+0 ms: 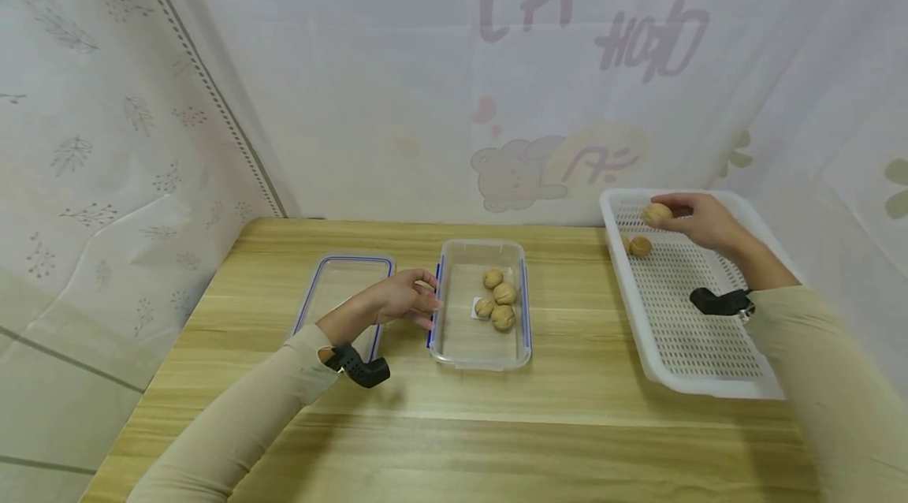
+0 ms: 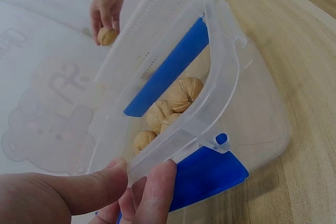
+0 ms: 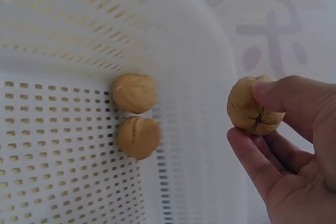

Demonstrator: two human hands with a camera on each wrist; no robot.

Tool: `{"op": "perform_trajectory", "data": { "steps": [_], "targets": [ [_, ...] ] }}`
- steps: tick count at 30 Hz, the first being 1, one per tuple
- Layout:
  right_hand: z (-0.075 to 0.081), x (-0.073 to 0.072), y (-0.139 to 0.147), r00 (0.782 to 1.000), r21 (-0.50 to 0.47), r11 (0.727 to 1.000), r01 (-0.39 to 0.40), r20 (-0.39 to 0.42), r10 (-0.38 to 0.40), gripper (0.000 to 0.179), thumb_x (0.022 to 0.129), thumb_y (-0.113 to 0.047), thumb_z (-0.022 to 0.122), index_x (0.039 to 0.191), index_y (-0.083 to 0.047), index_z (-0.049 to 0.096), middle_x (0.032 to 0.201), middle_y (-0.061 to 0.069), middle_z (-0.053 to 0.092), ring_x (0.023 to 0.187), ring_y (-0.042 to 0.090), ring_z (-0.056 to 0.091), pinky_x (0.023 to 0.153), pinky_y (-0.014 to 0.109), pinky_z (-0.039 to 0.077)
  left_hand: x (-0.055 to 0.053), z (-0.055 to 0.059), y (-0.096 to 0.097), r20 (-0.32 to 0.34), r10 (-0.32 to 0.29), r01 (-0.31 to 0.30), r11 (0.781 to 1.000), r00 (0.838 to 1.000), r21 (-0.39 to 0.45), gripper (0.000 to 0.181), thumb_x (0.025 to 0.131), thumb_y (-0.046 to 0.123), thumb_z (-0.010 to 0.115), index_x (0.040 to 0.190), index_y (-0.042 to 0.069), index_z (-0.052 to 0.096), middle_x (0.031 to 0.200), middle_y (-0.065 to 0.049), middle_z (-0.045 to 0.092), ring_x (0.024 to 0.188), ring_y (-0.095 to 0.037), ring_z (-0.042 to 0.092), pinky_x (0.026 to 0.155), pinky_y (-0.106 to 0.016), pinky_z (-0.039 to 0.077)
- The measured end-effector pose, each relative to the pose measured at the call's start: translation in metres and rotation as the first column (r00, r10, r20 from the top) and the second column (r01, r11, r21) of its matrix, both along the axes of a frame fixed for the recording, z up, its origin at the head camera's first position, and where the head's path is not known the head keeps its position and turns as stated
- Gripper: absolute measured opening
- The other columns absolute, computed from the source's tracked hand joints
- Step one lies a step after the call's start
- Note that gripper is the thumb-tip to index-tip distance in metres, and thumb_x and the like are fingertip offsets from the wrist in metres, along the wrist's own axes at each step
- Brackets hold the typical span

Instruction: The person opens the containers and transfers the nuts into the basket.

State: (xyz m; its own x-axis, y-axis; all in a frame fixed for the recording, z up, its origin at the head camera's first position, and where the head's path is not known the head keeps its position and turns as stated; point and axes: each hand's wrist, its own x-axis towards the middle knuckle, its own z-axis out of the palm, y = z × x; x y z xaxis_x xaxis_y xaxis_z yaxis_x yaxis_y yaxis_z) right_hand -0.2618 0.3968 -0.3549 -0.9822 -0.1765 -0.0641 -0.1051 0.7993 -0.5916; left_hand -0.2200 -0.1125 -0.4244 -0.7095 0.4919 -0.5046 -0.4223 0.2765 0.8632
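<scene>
My right hand (image 1: 702,221) pinches a walnut (image 3: 252,106) between thumb and fingers, raised above the left wall of a white perforated basket (image 1: 649,353). Two more walnuts lie side by side on the basket floor; the nearer one (image 3: 138,137) shows fully in the right wrist view. At the middle of the table stands an open clear food container (image 1: 454,349) with blue side clips. Several walnuts (image 1: 504,318) are gathered in its right half. With thumb and fingertips, my left hand (image 1: 404,298) grips the container's left rim (image 2: 144,165).
To the left, partly under my left forearm, lies a clear lid (image 1: 333,270) with a blue seal. A small white label (image 1: 477,312) shows at the container's bottom. Behind the wooden table (image 1: 397,440) hangs a printed pale curtain (image 1: 369,93).
</scene>
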Motion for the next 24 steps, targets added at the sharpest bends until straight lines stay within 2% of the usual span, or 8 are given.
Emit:
{"op": "perform_trajectory", "data": {
  "steps": [4,6,9,13,18,24],
  "targets": [
    [-0.012,-0.002,0.005,0.999,-0.031,0.999,0.035,-0.010,-0.035,0.056,0.101,-0.020,0.067,0.142,0.013,0.048,0.132,0.036,0.056,0.099,0.004,0.055,0.074,0.003,0.044,0.001,0.000,0.000,-0.002,-0.003,0.003,1.000,1.000,-0.001,0.041,0.101,-0.009,0.054,0.138,-0.010,0.036,0.106,-0.014,0.054,0.092,-0.021,0.060,0.076,-0.033,0.066],
    [-0.019,-0.004,0.008,0.998,-0.040,0.997,0.061,-0.025,-0.062,0.055,0.100,-0.018,0.068,0.141,0.014,0.048,0.132,0.037,0.056,0.097,0.001,0.052,0.073,0.001,0.042,0.001,0.000,0.000,-0.004,0.000,0.000,1.000,1.000,-0.001,0.040,0.101,-0.009,0.053,0.137,-0.009,0.037,0.106,-0.015,0.055,0.092,-0.022,0.060,0.076,-0.033,0.066],
    [-0.028,-0.005,0.010,0.993,-0.045,0.993,0.112,-0.029,-0.113,0.054,0.100,-0.015,0.067,0.140,0.015,0.048,0.131,0.038,0.055,0.102,0.015,0.056,0.072,0.003,0.042,0.001,0.000,0.000,-0.003,0.001,-0.001,1.000,1.000,-0.001,0.040,0.101,-0.010,0.053,0.137,-0.009,0.037,0.108,-0.016,0.055,0.093,-0.022,0.060,0.077,-0.033,0.066],
    [-0.036,-0.004,0.012,0.984,-0.045,0.983,0.178,0.021,-0.177,0.057,0.102,-0.016,0.064,0.144,0.015,0.042,0.134,0.038,0.050,0.115,0.040,0.052,0.075,0.015,0.048,0.001,-0.001,-0.001,0.012,0.006,-0.006,1.000,1.000,-0.002,0.042,0.100,-0.010,0.054,0.139,-0.009,0.036,0.109,-0.015,0.054,0.091,-0.021,0.060,0.077,-0.032,0.066],
    [-0.043,-0.005,0.014,0.974,-0.028,0.975,0.219,0.073,-0.216,0.058,0.102,-0.018,0.062,0.144,0.016,0.041,0.133,0.038,0.048,0.115,0.045,0.050,0.085,0.039,0.051,0.002,-0.001,-0.002,0.015,0.009,-0.009,1.000,1.000,-0.002,0.043,0.100,-0.010,0.054,0.139,-0.009,0.036,0.107,-0.014,0.054,0.089,-0.020,0.060,0.077,-0.032,0.066],
    [-0.053,-0.004,0.016,0.968,-0.012,0.971,0.239,0.079,-0.238,0.056,0.099,-0.016,0.064,0.139,0.019,0.044,0.127,0.041,0.050,0.110,0.048,0.053,0.089,0.051,0.052,0.003,0.001,-0.002,0.005,0.000,0.000,1.000,1.000,0.005,0.041,0.100,-0.009,0.056,0.137,-0.008,0.037,0.108,-0.014,0.053,0.091,-0.021,0.059,0.079,-0.033,0.066]
  ]
}}
